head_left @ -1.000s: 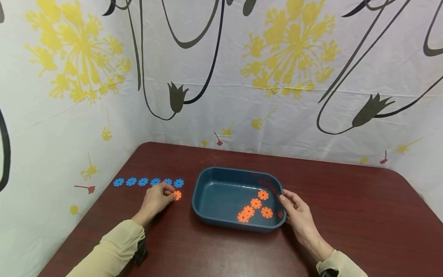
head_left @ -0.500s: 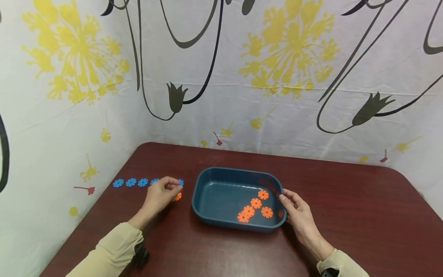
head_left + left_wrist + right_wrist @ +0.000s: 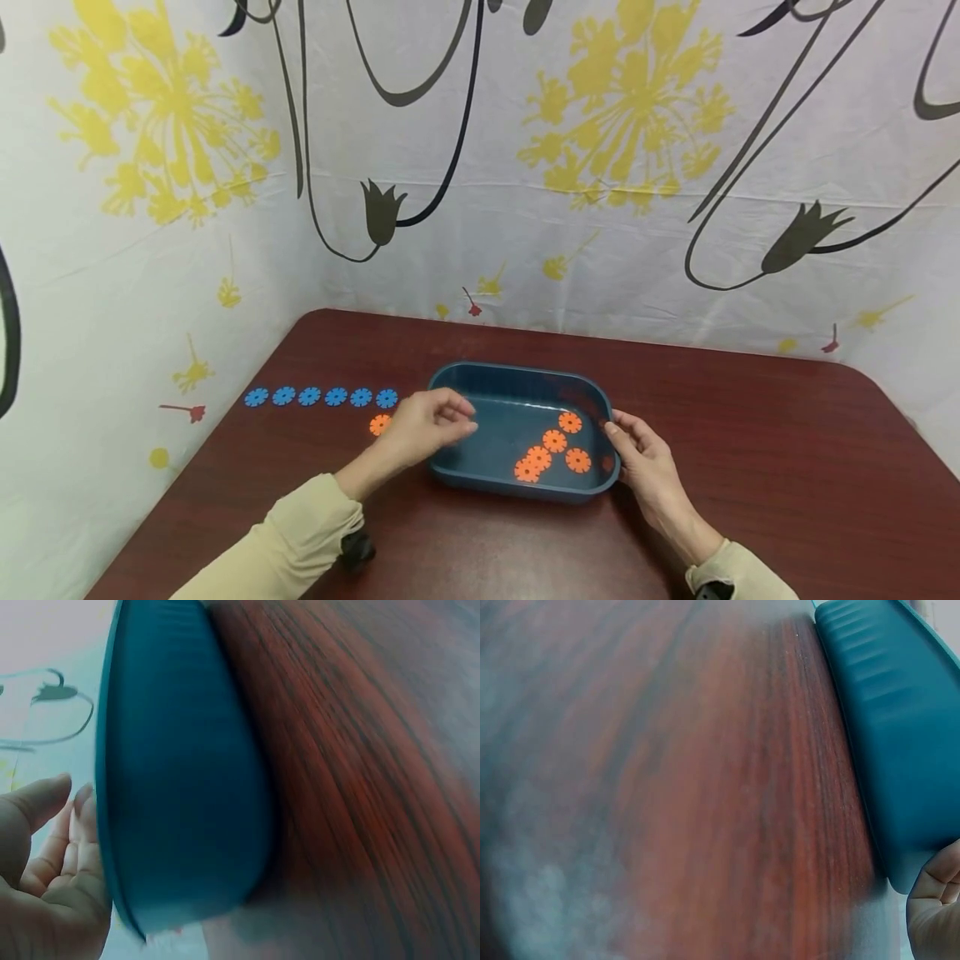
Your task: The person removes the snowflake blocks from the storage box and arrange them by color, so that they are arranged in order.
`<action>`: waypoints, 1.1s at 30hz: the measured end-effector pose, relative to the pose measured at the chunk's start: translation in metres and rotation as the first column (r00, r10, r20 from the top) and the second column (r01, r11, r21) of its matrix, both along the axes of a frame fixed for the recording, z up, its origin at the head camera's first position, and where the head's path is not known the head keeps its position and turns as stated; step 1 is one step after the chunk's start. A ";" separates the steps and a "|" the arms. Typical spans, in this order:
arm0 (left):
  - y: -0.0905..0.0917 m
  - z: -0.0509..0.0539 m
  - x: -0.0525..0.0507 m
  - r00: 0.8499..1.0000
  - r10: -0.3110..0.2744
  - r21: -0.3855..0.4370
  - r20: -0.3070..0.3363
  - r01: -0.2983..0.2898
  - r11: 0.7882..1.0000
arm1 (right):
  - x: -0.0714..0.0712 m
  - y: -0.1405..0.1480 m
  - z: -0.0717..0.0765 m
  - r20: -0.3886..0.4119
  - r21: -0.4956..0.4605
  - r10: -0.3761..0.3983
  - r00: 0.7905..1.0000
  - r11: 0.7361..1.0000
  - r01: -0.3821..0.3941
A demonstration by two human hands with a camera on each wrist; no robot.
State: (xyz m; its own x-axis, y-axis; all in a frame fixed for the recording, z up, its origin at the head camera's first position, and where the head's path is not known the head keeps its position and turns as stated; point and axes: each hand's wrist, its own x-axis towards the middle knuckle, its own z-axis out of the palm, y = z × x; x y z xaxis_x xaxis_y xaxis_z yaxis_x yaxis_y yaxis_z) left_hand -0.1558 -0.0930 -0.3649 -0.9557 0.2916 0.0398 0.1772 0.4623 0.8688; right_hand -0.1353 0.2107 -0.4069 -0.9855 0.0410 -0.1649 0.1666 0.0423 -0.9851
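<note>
The left hand (image 3: 422,427) is over the left end of the dark teal tray (image 3: 495,417), fingers bent loosely with a gap to the thumb and no piece seen in them. In the left wrist view that hand (image 3: 60,877) is beside the tray's wall (image 3: 180,765). At the tray's right end the right hand (image 3: 654,475) grips the rim, thumb over the edge; the right wrist view shows part of it (image 3: 936,907) against the tray (image 3: 907,742). Several orange notched discs (image 3: 555,440) lie in the tray's right half.
Left of the tray, several blue notched discs (image 3: 310,396) form a straight row on the brown table (image 3: 750,433). One orange disc (image 3: 379,425) lies just below the row's right end. Patterned white fabric (image 3: 465,150) hangs behind the table.
The left hand has moved right, from the orange disc beside the blue row to above the tray's left end, uncovering the row. The right hand and the tray have stayed put.
</note>
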 end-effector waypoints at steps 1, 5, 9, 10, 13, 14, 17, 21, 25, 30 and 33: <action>0.004 0.000 -0.001 1.000 -0.029 -0.010 0.004 0.029 1.000 | 0.000 0.000 0.000 0.000 0.001 0.000 1.000 1.000 0.000; 0.022 -0.005 -0.005 0.991 -0.132 -0.065 0.030 0.134 0.989 | 0.000 0.000 -0.001 0.001 0.002 0.002 1.000 1.000 -0.002; 0.035 -0.010 -0.010 0.980 -0.193 -0.116 0.056 0.198 0.973 | 0.000 0.001 -0.001 0.002 -0.001 0.004 1.000 1.000 -0.004; 0.038 -0.011 -0.011 0.977 -0.204 -0.124 0.064 0.211 0.970 | 0.001 0.001 -0.001 0.002 -0.001 0.004 1.000 1.000 -0.004; 0.044 -0.015 -0.013 0.969 -0.225 -0.142 0.097 0.237 0.961 | 0.001 0.001 -0.001 0.004 -0.004 0.005 1.000 1.000 -0.005; 0.046 -0.016 -0.013 0.967 -0.232 -0.146 0.105 0.246 0.958 | 0.001 0.001 -0.001 0.003 -0.005 0.004 1.000 1.000 -0.004; 0.051 -0.018 -0.014 0.961 -0.246 -0.151 0.125 0.264 0.953 | 0.001 0.001 0.000 0.000 -0.008 0.003 1.000 1.000 -0.003; 0.057 -0.020 -0.015 0.957 -0.256 -0.176 0.138 0.278 0.944 | 0.001 0.001 0.000 -0.005 -0.006 0.000 1.000 1.000 0.000; 0.062 -0.020 -0.015 0.953 -0.270 -0.227 0.136 0.296 0.928 | 0.000 0.000 -0.001 -0.004 -0.002 -0.006 1.000 1.000 0.006; 0.067 -0.022 -0.016 0.949 -0.283 -0.269 0.139 0.311 0.911 | 0.000 0.000 -0.001 0.003 -0.002 -0.012 1.000 1.000 0.012; 0.069 -0.023 -0.017 0.948 -0.286 -0.287 0.143 0.316 0.904 | 0.000 -0.001 0.000 0.005 -0.005 -0.013 1.000 1.000 0.013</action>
